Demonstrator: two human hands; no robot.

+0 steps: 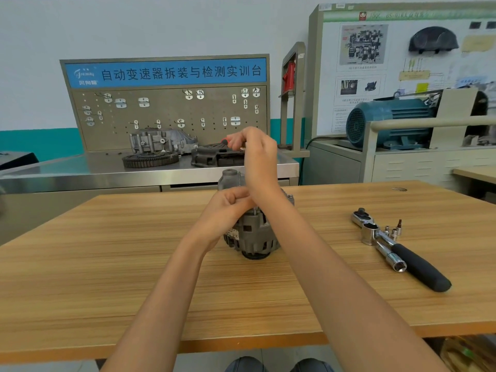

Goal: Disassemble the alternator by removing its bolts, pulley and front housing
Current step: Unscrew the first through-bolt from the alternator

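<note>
Standing pulley-down mid-table, the alternator (253, 232) gets a screwdriver (225, 141) worked from above, right hand (255, 149) curled round its handle, left hand (228, 208) pinching near the shaft. Slip risk: the tip could cam out and tip the unclamped body.

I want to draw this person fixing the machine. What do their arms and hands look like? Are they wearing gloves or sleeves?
No gloves and no sleeves in view. Both forearms are bare right up to the picture's edge. The left hand and right hand show no rings, watch or markings.
</note>
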